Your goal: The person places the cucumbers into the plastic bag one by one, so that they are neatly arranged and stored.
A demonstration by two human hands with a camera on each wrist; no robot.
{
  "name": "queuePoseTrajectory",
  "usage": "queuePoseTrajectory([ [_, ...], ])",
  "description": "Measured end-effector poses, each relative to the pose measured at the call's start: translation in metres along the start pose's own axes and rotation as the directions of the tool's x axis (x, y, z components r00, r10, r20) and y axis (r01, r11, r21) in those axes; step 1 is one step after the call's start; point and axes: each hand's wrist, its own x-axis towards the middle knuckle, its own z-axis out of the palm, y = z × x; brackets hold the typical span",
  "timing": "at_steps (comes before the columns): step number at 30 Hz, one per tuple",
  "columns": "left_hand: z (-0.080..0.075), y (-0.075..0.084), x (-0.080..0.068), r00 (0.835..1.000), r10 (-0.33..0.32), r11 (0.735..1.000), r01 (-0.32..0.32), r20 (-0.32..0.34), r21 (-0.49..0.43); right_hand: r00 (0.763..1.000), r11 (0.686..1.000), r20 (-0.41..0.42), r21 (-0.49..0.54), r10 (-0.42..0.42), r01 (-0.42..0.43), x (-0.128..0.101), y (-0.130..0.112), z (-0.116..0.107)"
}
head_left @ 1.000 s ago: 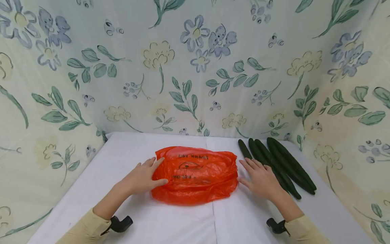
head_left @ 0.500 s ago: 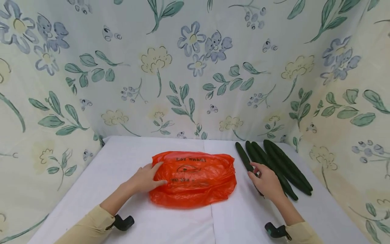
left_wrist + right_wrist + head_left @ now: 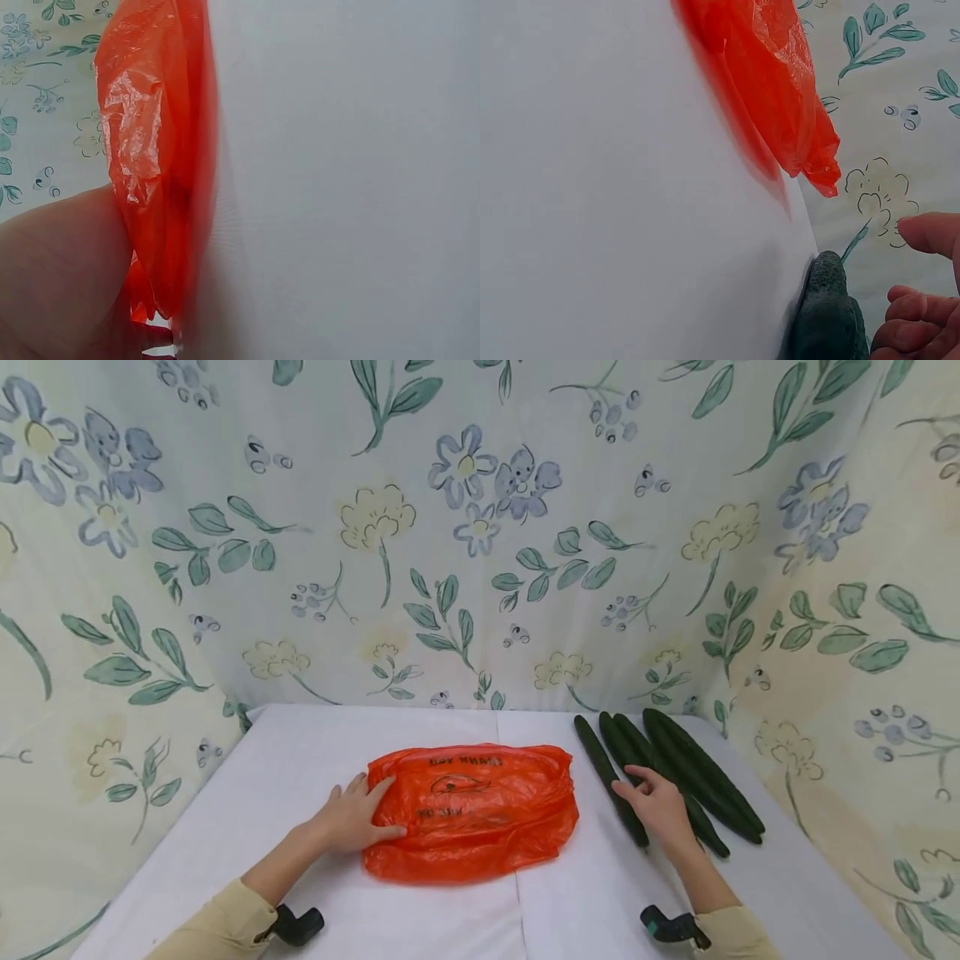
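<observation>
A crinkled red plastic bag [image 3: 468,814] with dark print lies flat on the white cloth. My left hand [image 3: 348,818] rests on its left edge, fingers spread, thumb on the plastic. To the right of the bag lie several long dark green cucumbers, the leftmost one [image 3: 598,756] set slightly apart. Over the near half of that cucumber is my right hand [image 3: 663,810], thumb and forefinger apart, other fingers loosely curled. In the right wrist view a gap shows between the fingers [image 3: 911,322] and the cucumber [image 3: 829,315]; nothing is held.
The other cucumbers [image 3: 697,768] lie side by side just right of the right hand. Floral cloth [image 3: 450,568] hangs behind and along both sides of the white-covered table [image 3: 300,739]. Black curved devices [image 3: 297,925] sit at both wrists.
My right hand has left the bag's right edge and moved right, over the leftmost cucumber, its fingers curling and then loosening. My left hand stays on the bag. The head view has tilted slightly.
</observation>
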Motion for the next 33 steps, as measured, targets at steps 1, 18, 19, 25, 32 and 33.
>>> queuePoseTrajectory([
  [1,0.001,0.000,0.000,1.000,-0.002,1.000,0.002,0.000,0.001,1.000,1.000,0.000,0.018,0.019,-0.019,-0.001,0.000,0.001],
  [18,0.002,0.000,-0.001,1.000,-0.024,1.000,0.024,-0.004,0.018,0.975,0.973,0.005,0.074,0.220,-0.220,-0.005,0.006,0.016],
  [19,0.002,-0.001,-0.001,1.000,-0.023,1.000,0.023,-0.006,0.021,0.975,0.973,0.001,0.071,0.220,-0.220,-0.005,0.007,0.017],
  [25,0.005,-0.004,-0.001,0.999,-0.039,0.999,0.039,-0.002,0.030,0.975,0.973,-0.009,0.064,0.224,-0.223,-0.005,0.013,0.023],
  [32,0.004,-0.004,0.003,1.000,-0.027,0.999,0.027,-0.001,0.030,0.967,0.965,0.028,0.062,0.253,-0.255,-0.003,0.017,0.018],
  [33,0.004,-0.004,0.002,1.000,-0.026,0.999,0.026,-0.001,0.031,0.967,0.965,0.032,0.060,0.252,-0.254,-0.003,0.018,0.018],
])
